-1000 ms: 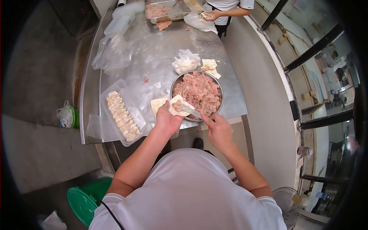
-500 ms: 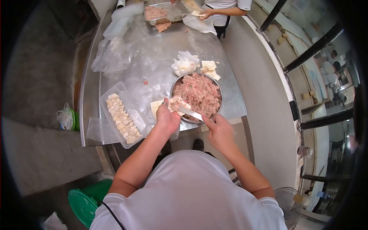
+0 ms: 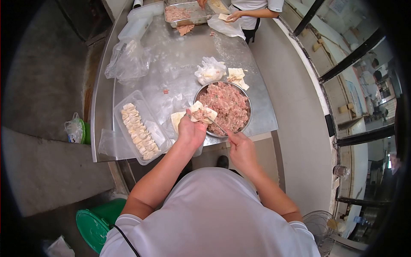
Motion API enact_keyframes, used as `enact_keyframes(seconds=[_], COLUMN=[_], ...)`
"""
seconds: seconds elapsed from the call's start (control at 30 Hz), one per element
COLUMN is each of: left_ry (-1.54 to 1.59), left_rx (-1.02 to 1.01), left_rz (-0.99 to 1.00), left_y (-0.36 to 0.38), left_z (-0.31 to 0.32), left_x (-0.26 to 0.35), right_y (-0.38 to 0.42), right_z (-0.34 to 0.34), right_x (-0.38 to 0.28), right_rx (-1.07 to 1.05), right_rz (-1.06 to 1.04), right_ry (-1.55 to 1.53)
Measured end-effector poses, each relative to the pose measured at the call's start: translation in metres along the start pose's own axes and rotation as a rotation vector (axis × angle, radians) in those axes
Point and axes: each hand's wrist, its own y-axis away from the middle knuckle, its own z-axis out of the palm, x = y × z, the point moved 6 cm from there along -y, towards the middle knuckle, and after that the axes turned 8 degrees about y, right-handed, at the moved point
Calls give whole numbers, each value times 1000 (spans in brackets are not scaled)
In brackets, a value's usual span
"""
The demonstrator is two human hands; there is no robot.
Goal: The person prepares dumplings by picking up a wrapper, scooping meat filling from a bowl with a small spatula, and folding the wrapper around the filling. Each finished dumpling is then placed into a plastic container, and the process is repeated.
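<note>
My left hand [image 3: 192, 131] holds a pale dough wrapper [image 3: 198, 106] with a dab of minced meat on it. In my right hand [image 3: 242, 150] is a thin metal spatula [image 3: 217, 125], its tip touching the meat on the wrapper. Just right of the wrapper stands a round metal bowl [image 3: 251, 112] full of pinkish minced meat [image 3: 225, 103]. Flat wrappers [image 3: 176, 121] lie beside my left hand. Further left, a clear plastic tray [image 3: 156, 124] bears a row of folded dumplings [image 3: 138, 129].
Behind the bowl lie a white plastic bag [image 3: 210, 70] and more wrappers [image 3: 237, 78]. At the far end a co-worker's hand [image 3: 233, 16] holds a wrapper near a metal meat tray [image 3: 195, 20]. Clear plastic bags [image 3: 128, 61] lie on the left.
The wrapper in my left hand now lies more spread out. The spatula has turned and its blade shows edge-on. The co-worker's hands have shifted slightly.
</note>
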Motion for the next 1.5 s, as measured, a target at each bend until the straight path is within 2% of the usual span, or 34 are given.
enact_keyframes(seconds=[0.13,0.37,0.47,0.57,0.67,0.77,0.9,0.97,1.07,1.17,1.27,1.37,1.47,1.5], left_ry=[-2,-14,-61,-76,-53,-111,-174,-171,-217,-250,-242,-226,-271,-293], left_rx=[99,46,42,7,44,35,6,18,-4,-9,-85,-88,-67,-87], left_rz=[35,50,12,-12,-29,-48,-109,-129,-141,-155,-196,-211,-214,-186], left_y=[2,-10,-6,-10,-7,-5,-4,-2,-8,-4,-6,-10,-2,3], left_z=[-7,-18,-10,-14,-12,-12,-14,-13,-19,-13,-13,-19,-14,-10], left_x=[-4,-5,-2,6,6,2,-5,-9,-15,-19,-15,-13,-20,-22], right_y=[2,8,14,28,52,78,89,79,54,62,96,97,64,52], right_z=[0,-6,13,26,50,48,11,-9,-14,6,0,-27,-39,-37], right_x=[8,24,63,95,139,156,145,127,103,122,144,110,46,29], right_rx=[103,203,118,-136,-119,-106,-23,65,211,206,224,211,263,281], right_rz=[35,84,368,655,658,702,601,516,212,119,176,223,59,2], right_ry=[71,-84,-430,-549,-503,-576,-396,-223,240,462,497,401,135,137])
